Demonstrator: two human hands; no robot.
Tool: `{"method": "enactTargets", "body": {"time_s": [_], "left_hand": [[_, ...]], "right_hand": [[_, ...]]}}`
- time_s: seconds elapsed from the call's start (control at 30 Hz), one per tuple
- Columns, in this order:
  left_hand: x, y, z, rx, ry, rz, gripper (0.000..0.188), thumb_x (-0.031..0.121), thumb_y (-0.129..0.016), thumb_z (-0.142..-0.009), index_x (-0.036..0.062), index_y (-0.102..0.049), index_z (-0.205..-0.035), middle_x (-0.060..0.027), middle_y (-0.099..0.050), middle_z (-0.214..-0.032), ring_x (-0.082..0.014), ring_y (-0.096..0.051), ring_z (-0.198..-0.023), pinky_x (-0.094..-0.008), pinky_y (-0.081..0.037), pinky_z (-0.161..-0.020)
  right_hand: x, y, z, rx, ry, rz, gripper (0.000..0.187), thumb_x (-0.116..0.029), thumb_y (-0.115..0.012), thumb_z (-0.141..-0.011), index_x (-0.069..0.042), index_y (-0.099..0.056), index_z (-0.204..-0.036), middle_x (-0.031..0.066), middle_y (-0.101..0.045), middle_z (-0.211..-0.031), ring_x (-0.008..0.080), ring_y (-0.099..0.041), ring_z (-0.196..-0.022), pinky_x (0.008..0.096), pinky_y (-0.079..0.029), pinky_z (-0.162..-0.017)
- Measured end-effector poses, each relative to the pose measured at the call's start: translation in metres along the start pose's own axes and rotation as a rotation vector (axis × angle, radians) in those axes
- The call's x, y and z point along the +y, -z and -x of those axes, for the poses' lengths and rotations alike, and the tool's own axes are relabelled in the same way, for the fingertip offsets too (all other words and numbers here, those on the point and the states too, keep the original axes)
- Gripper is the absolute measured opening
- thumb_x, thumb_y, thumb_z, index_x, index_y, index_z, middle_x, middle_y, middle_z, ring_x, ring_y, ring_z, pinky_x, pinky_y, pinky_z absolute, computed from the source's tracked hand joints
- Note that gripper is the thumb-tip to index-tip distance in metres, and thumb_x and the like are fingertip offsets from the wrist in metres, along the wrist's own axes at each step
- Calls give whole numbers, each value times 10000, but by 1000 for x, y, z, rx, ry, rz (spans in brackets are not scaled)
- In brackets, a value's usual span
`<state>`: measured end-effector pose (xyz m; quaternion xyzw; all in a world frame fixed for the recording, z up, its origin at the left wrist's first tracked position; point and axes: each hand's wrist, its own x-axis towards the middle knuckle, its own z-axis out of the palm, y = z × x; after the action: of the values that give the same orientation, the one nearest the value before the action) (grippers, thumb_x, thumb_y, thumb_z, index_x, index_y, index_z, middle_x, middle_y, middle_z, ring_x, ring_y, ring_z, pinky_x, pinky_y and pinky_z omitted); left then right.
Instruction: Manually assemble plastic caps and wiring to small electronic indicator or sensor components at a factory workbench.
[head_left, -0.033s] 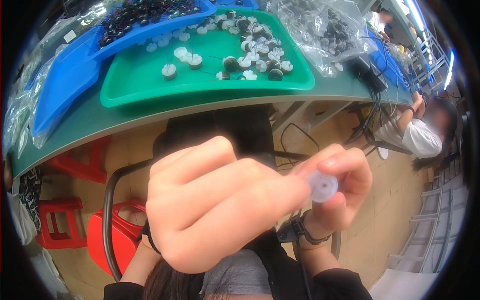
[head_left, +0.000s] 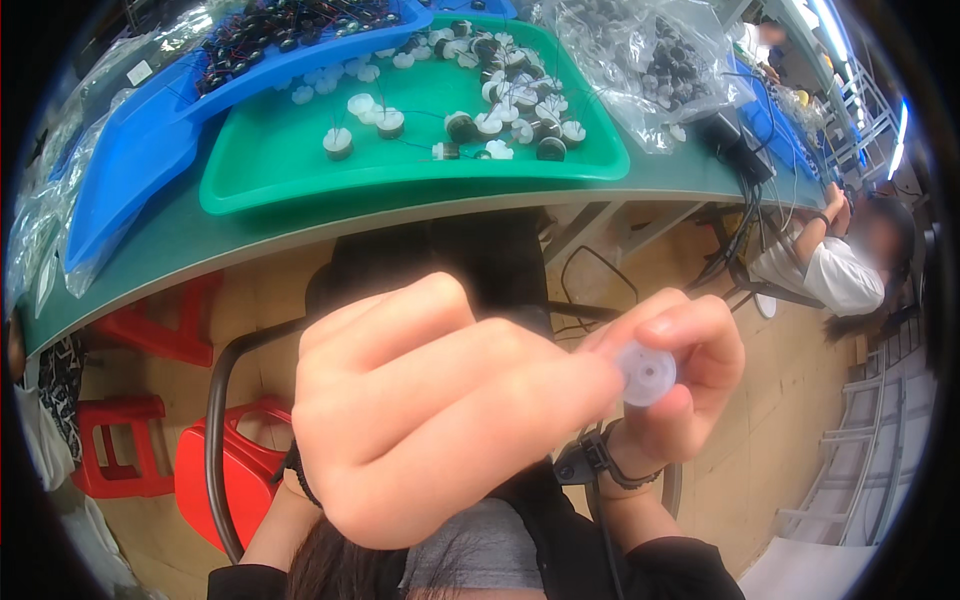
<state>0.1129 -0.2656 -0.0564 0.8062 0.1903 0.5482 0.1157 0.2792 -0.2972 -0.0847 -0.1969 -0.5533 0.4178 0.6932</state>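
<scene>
So the right hand (head_left: 700,350) had a translucent white disc (head_left: 650,372) pinched between thumb and fingers, out at about 4 o'clock. Probably gripped by the edge because it's tiny, which left its face uncovered. The left hand (head_left: 440,400) was curled narrow, fingertips at the disc's 9 o'clock edge; couldn't tell if they actually gripped. Count: one disc, two hands, one green tray (head_left: 270,135) at 11 o'clock, three red stools (head_left: 215,485) around 8 to 9.

Room between left hand (head_left: 440,410) and table edge (head_left: 400,212); green tray (head_left: 420,183) beyond; cables (head_left: 742,235) hang at right.
</scene>
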Motion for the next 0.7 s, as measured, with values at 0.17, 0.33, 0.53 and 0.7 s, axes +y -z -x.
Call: {"method": "enactTargets", "body": {"time_s": [0.17, 0.33, 0.53, 0.7], "left_hand": [[1, -6, 1, 46, -77, -17, 192, 74, -720, -647, 69, -631, -817, -6, -625, -661, -88, -399, -430, -219, -261, -429], [5, -5, 4, 15, -115, -125, 211, 123, -688, -629, 91, -636, -831, -4, -628, -731, -91, -350, -490, -218, -234, -418], [4, -2, -1, -46, -264, -215, 264, 136, -690, -604, 112, -650, -863, 15, -620, -737, -101, -347, -519, -223, -229, -426], [-3, -8, 5, 37, -260, -119, 234, 146, -693, -614, 116, -652, -843, 20, -624, -729, -102, -354, -514, -222, -242, -428]], "right_hand": [[0, 3, 3, 31, -39, -13, 384, -113, -738, -707, 119, -555, -951, 216, -613, -891, 258, -641, -767, 301, -513, -678], [-7, 1, 5, 88, -95, 74, 397, -112, -790, -631, 100, -588, -899, 189, -635, -845, 228, -640, -734, 274, -497, -650], [-4, 3, 5, 90, -11, 195, 427, -125, -832, -565, 67, -607, -873, 163, -642, -784, 218, -635, -698, 264, -495, -622], [0, 2, 2, 50, 59, 41, 411, -125, -823, -593, 64, -590, -874, 175, -626, -779, 226, -633, -678, 274, -518, -583]]}}
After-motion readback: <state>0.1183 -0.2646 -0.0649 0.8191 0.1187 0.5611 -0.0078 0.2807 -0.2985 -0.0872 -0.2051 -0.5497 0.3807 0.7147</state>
